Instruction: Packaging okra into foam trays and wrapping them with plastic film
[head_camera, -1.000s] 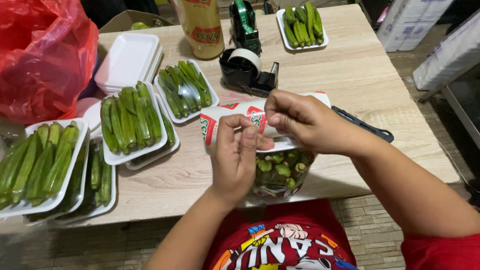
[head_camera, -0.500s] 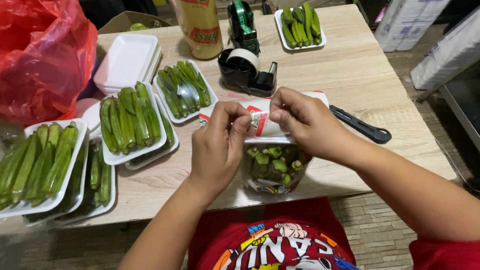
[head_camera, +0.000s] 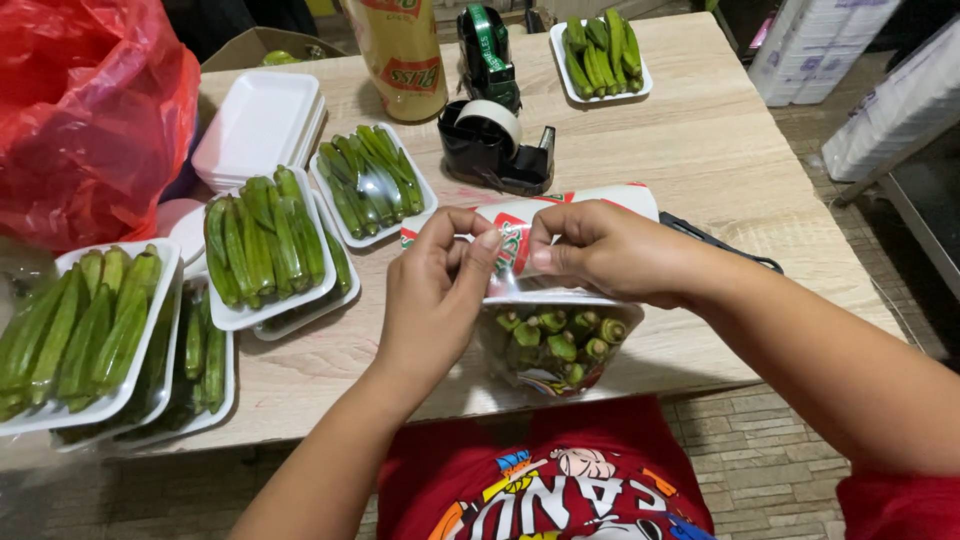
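Since the earlier frame both hands have slid up a bit and closer together on the film: the left hand (head_camera: 440, 290) and right hand (head_camera: 600, 255) each have a pinching grip on the clear wrap pulled off the roll (head_camera: 560, 210), probably to keep it taut over the okra tray (head_camera: 555, 340) at the counter (head_camera: 720, 160) edge, lower centre. Further back sit the tape dispenser (head_camera: 495, 140) and filled trays (head_camera: 265, 245) on the left.

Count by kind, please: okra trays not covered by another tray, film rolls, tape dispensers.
Okra tray in hand: 1
Okra trays on the table: 4
Film rolls: 2
Tape dispensers: 2
Total: 9
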